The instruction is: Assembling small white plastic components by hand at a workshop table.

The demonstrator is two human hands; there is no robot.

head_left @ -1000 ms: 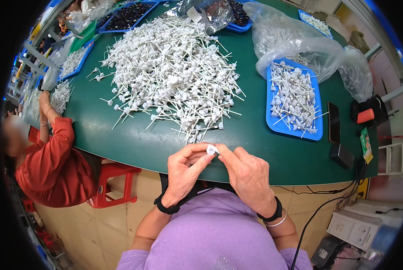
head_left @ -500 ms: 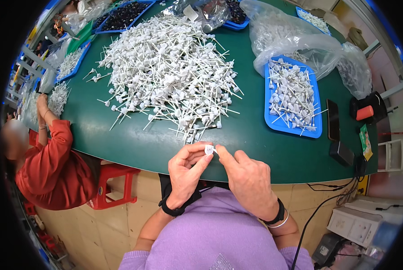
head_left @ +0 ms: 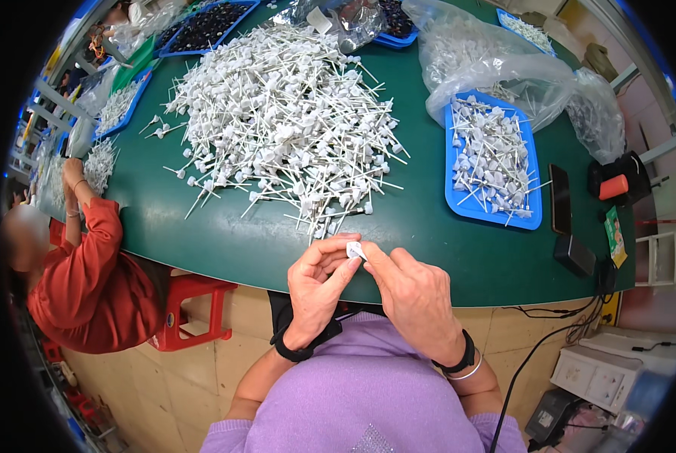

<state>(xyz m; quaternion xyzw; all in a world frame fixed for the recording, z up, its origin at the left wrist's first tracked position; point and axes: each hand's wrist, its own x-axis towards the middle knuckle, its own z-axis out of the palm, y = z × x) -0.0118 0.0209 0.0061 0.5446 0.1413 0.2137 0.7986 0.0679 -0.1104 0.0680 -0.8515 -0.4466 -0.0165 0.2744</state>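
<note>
A small white plastic piece with a round cap-like head and a thin stem (head_left: 354, 249) is pinched between my two hands at the table's near edge. My left hand (head_left: 317, 291) grips the head between thumb and fingers. On the other side, the thumb and index finger of my right hand (head_left: 416, 298) close on the stem end, which they partly cover. Just beyond my fingers spreads a large heap of similar white stemmed pieces (head_left: 285, 128).
A blue tray (head_left: 470, 215) of the same pieces lies right on the green table (head_left: 413, 219), with a clear plastic bag (head_left: 534, 75) behind it. A phone (head_left: 559, 198) and black box (head_left: 574, 255) sit farther right. At left, a person in red sleeves (head_left: 89, 264) handles pieces.
The held piece has tilted, so its stem now points down toward my right fingers. Both hands have shifted very slightly.
</note>
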